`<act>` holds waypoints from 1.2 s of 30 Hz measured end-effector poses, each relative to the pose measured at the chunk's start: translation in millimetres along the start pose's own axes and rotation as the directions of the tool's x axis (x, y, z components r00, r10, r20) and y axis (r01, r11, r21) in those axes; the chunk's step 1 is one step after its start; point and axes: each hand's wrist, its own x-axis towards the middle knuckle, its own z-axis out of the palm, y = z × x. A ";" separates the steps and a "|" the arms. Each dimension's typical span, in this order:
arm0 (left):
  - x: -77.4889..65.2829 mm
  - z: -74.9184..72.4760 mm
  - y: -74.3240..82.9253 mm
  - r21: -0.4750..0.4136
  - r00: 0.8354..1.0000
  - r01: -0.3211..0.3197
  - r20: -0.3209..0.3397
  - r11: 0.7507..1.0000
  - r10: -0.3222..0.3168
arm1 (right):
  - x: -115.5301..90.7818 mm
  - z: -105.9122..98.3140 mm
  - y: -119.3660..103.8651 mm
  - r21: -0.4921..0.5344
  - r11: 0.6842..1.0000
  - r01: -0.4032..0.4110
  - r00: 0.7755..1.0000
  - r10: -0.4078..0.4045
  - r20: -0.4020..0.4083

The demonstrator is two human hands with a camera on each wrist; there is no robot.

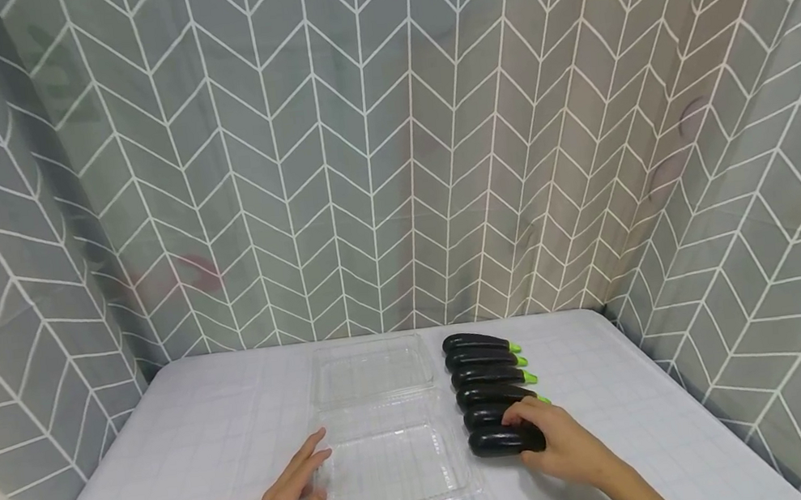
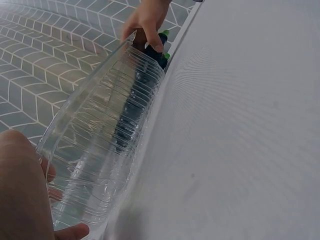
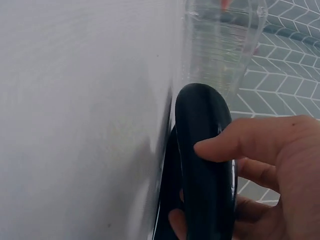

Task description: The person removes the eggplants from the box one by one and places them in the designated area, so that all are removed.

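Observation:
My right hand grips the nearest eggplant, a glossy black one, with thumb and fingers over its right end. In the right wrist view the thumb lies along one side of this eggplant and the fingers are on the other. Its stem end is hidden. Several more eggplants lie stacked in a column behind it, most showing green stems pointing right. A clear plastic clamshell container lies opened to their left. My left hand is at the container's left edge, fingers loosely extended; contact is hard to tell.
The container's lid half lies flat towards the back of the table. A white cloth covers the tabletop. Grey curtains with a white chevron pattern hang behind and at both sides.

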 end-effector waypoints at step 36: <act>-1.2 -0.9 -0.2 0.007 1.000 -0.007 -0.007 1.000 0.007 | -1.5 5.2 -6.9 -0.255 0.967 0.015 0.999 -0.022 -0.025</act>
